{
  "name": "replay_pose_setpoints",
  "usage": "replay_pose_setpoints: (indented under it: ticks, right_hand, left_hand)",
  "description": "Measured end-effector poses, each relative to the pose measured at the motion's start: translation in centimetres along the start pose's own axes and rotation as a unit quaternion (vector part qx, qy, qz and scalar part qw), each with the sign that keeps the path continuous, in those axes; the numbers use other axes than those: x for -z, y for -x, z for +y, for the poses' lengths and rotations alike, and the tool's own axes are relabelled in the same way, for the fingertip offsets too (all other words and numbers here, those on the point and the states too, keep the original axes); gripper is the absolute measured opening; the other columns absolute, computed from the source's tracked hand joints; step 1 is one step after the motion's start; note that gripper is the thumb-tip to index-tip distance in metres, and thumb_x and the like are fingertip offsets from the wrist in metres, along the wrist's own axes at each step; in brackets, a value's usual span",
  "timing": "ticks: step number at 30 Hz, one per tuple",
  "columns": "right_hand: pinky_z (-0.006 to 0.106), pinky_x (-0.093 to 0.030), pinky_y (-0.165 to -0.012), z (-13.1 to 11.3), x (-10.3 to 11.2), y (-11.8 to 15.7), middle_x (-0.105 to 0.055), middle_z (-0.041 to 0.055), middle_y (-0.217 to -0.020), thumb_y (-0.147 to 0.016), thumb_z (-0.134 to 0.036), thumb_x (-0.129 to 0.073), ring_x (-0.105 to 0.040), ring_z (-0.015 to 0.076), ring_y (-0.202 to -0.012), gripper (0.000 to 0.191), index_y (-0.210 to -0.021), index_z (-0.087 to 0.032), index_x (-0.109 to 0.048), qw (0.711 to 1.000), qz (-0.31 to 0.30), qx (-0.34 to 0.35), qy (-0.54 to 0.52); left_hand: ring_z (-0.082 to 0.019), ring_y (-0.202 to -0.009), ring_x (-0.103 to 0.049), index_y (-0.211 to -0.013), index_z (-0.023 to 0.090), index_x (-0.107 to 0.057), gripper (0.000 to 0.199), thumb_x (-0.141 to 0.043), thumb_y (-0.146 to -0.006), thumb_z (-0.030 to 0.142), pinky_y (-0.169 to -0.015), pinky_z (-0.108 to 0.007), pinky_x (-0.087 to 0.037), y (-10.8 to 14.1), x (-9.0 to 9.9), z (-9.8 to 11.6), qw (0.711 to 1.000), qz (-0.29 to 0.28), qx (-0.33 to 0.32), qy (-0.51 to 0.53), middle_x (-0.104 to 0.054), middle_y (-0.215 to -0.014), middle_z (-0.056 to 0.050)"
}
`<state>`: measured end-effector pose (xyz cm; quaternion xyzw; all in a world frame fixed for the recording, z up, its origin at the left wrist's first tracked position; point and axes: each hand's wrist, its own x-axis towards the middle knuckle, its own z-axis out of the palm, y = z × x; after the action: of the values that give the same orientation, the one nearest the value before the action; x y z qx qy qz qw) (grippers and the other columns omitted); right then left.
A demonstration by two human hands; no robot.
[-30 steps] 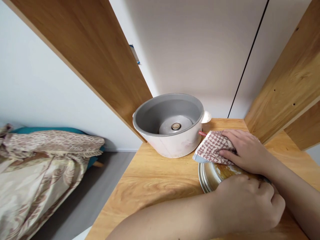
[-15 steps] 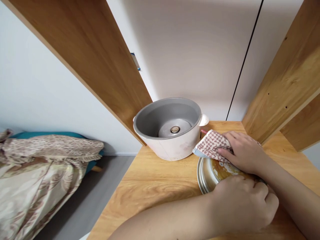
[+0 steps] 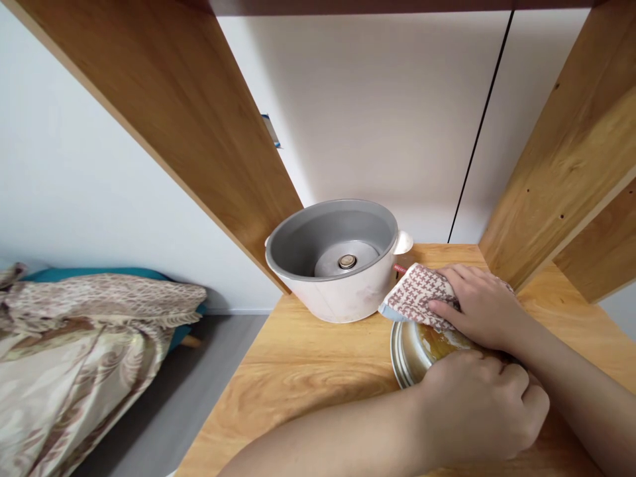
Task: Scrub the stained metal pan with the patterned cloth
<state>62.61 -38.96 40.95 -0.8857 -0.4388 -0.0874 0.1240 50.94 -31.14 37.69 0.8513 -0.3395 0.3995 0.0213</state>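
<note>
On the wooden surface a silvery metal pot [image 3: 407, 361] lies bottom-up, its underside stained brown with pale flaked patches. My left hand [image 3: 487, 404] is closed over the pot's near side; its fingertips are hidden. A brown-and-white patterned cloth [image 3: 420, 296] with a pale blue edge and a red tag lies against the pot's far side. My right hand [image 3: 479, 305] holds this cloth and presses it on the pot, thumb toward the left. Left of the cloth stands a white rice cooker body [image 3: 332, 298], open at the top, with a grey inside and a round heating plate.
Wooden posts [image 3: 199, 132] rise at left and right of the wooden top [image 3: 258, 391]. Behind is a white panel [image 3: 372, 112] with a black seam. At lower left, a patterned fabric [image 3: 99, 311] covers something teal above the grey floor.
The view has tilted up slightly, showing a dark edge at the top. My right hand and the cloth have shifted slightly on the pot; the left hand keeps nearly the same place.
</note>
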Motion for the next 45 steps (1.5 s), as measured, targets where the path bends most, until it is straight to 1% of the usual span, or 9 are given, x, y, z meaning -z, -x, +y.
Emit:
replay_pose_setpoints:
  ticks: [2,8,14,16,22,28,36,40,45]
  right_hand:
    - [0.053,-0.05,-0.094,0.09,0.0,0.03,-0.072,0.014,-0.123,-0.102,-0.054,-0.052,-0.066,0.0353,-0.111,0.046,-0.129,-0.019,-0.065,1.0,0.0,0.009,0.001]
    - [0.053,-0.046,-0.105,0.38,0.25,0.03,-0.063,0.0128,-0.148,-0.1,-0.055,-0.056,-0.058,0.035,-0.132,0.055,-0.145,-0.023,-0.057,0.996,-0.009,0.084,-0.032]
    - [0.054,-0.05,-0.096,0.2,-0.09,-0.04,-0.072,0.0144,-0.126,-0.101,-0.054,-0.053,-0.064,0.0354,-0.114,0.048,-0.132,-0.018,-0.064,1.0,-0.001,0.015,-0.004]
    - [0.054,-0.05,-0.095,0.24,-0.13,-0.02,-0.072,0.0148,-0.122,-0.102,-0.052,-0.052,-0.064,0.035,-0.111,0.046,-0.128,-0.017,-0.065,1.0,0.001,0.014,-0.002]
    - [0.053,-0.047,-0.102,0.35,0.06,0.06,-0.066,0.0148,-0.14,-0.101,-0.052,-0.055,-0.06,0.0348,-0.125,0.05,-0.141,-0.021,-0.057,0.997,0.004,0.069,-0.024]
    - [0.051,-0.049,-0.092,0.08,0.04,-0.01,-0.072,0.013,-0.119,-0.102,-0.052,-0.052,-0.066,0.0343,-0.108,0.042,-0.126,-0.02,-0.064,1.0,0.003,0.008,0.003]
    - [0.053,-0.047,-0.1,0.44,-0.06,0.02,-0.068,0.0146,-0.136,-0.102,-0.053,-0.054,-0.062,0.0347,-0.122,0.05,-0.138,-0.019,-0.058,0.998,0.006,0.056,-0.02]
    - [0.051,-0.048,-0.098,0.33,-0.12,-0.02,-0.071,0.0126,-0.129,-0.101,-0.052,-0.055,-0.064,0.0334,-0.117,0.044,-0.133,-0.021,-0.061,0.999,0.014,0.043,-0.018]
    - [0.05,-0.05,-0.091,0.25,-0.06,-0.07,-0.072,0.013,-0.121,-0.101,-0.052,-0.055,-0.066,0.034,-0.109,0.04,-0.123,-0.021,-0.064,1.0,0.008,0.019,-0.008]
  left_hand:
    - [-0.013,-0.055,-0.046,-0.072,0.02,-0.047,0.021,-0.061,-0.088,0.018,-0.049,-0.031,-0.025,-0.02,0.0,0.01,1.0,0.006,0.003,-0.002,-0.044,-0.067,0.001]
    - [-0.014,-0.057,-0.048,-0.074,0.02,-0.051,0.018,-0.059,-0.09,0.019,-0.05,-0.032,-0.028,0.11,-0.15,-0.04,1.0,-0.02,-0.016,0.003,-0.048,-0.069,0.0]
    - [-0.013,-0.055,-0.045,-0.074,0.02,-0.048,0.019,-0.061,-0.088,0.019,-0.048,-0.031,-0.025,0.18,-0.2,0.03,1.0,-0.004,0.0,0.007,-0.045,-0.067,0.001]
    - [-0.013,-0.055,-0.046,-0.074,0.021,-0.047,0.021,-0.061,-0.089,0.021,-0.048,-0.031,-0.025,0.2,-0.16,0.02,1.0,-0.014,-0.004,0.007,-0.045,-0.068,0.001]
    - [-0.014,-0.057,-0.048,-0.075,0.02,-0.049,0.018,-0.06,-0.089,0.02,-0.049,-0.032,-0.028,0.14,-0.15,-0.03,1.0,-0.014,-0.008,0.002,-0.047,-0.069,0.001]
    - [-0.013,-0.055,-0.046,-0.073,0.02,-0.047,0.02,-0.06,-0.087,0.018,-0.048,-0.031,-0.028,0.05,-0.17,-0.02,1.0,0.011,0.004,0.005,-0.044,-0.067,0.001]
    - [-0.013,-0.056,-0.046,-0.073,0.021,-0.046,0.021,-0.06,-0.088,0.02,-0.049,-0.031,-0.026,-0.01,-0.02,-0.02,1.0,0.002,-0.001,-0.004,-0.044,-0.067,0.001]
    - [-0.013,-0.056,-0.047,-0.075,0.021,-0.046,0.02,-0.06,-0.09,0.022,-0.049,-0.031,-0.026,0.08,-0.08,0.01,1.0,-0.024,-0.009,-0.001,-0.046,-0.069,0.001]
    - [-0.012,-0.056,-0.046,-0.074,0.02,-0.047,0.02,-0.061,-0.088,0.02,-0.049,-0.031,-0.026,0.13,-0.14,-0.02,1.0,0.002,0.001,0.004,-0.045,-0.068,0.002]
